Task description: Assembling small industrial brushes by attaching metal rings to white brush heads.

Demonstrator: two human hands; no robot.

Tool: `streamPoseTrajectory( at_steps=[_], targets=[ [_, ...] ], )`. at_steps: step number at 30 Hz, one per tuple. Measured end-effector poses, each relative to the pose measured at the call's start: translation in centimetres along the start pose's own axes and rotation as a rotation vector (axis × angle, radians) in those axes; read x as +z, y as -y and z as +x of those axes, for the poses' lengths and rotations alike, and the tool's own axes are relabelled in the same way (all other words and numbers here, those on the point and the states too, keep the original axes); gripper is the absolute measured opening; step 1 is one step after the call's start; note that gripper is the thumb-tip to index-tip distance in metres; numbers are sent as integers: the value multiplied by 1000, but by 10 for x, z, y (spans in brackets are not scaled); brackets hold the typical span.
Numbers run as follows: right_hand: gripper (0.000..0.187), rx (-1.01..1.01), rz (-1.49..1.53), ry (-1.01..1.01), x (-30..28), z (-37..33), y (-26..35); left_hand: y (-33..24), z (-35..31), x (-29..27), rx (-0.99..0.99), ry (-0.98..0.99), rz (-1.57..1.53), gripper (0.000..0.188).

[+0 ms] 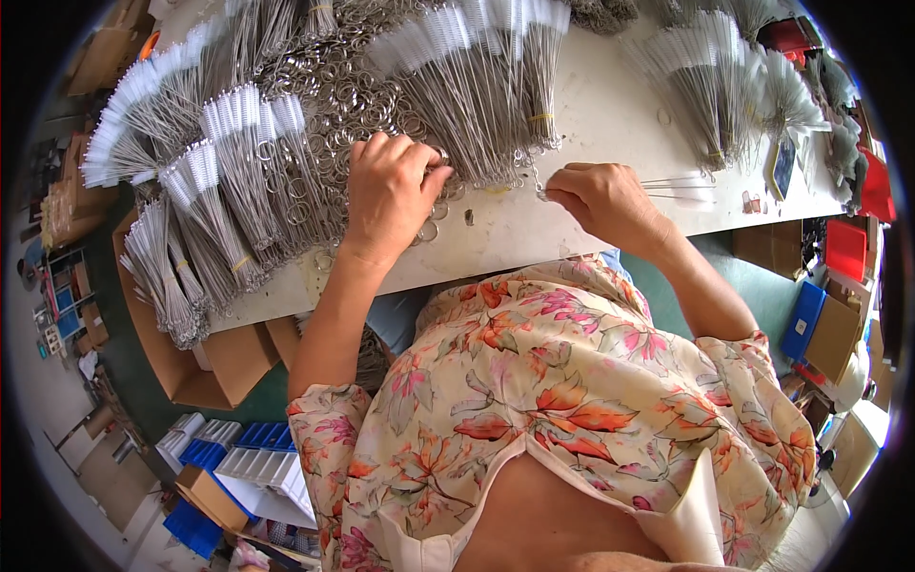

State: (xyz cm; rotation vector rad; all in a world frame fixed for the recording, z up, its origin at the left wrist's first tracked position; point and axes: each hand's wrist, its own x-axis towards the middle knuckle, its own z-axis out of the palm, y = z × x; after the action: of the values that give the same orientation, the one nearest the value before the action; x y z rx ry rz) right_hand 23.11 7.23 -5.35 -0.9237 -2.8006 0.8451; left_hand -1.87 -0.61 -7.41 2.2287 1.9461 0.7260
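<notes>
Lying right of the shiny metal-ring pile (pixel 324 86), white-bristled wire brushes (pixel 467 114) seem light, springy, best gripped mid-wire, while left hand (pixel 386 186) half-curls, hold unclear, and right hand (pixel 607 200) pinches small silver loop (pixel 538 184).

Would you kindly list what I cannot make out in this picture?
Head view, right hand: its back hides the palm and anything inside.
Head view, loose brushes: the right hand hides their left ends.
Head view, left hand: its back likewise hides the palm.
Head view, metal rings: too small and heaped to count.
Head view, banded brush bundle: top edge cuts it off.
</notes>
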Motion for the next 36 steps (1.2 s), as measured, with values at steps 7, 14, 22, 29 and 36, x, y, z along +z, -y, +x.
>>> streamPoseTrajectory(
  at_steps=[7,14,22,29,36],
  targets=[
    [12,-8,648,-59,-16,29,36,10,-10,-22,-201,-265,-234,14],
    [12,-168,698,-125,-17,64,78,-17,-18,-48,-552,-615,-750,10],
    [8,-466,823,-340,1,78,113,-30,-30,-39,-457,-783,-1416,13],
    [8,-477,835,-259,1,75,117,-29,-39,-53,-430,-606,-1704,15],
    [8,-656,738,-345,-4,69,118,-43,-39,-81,-342,-552,-1086,17]
  ],
)
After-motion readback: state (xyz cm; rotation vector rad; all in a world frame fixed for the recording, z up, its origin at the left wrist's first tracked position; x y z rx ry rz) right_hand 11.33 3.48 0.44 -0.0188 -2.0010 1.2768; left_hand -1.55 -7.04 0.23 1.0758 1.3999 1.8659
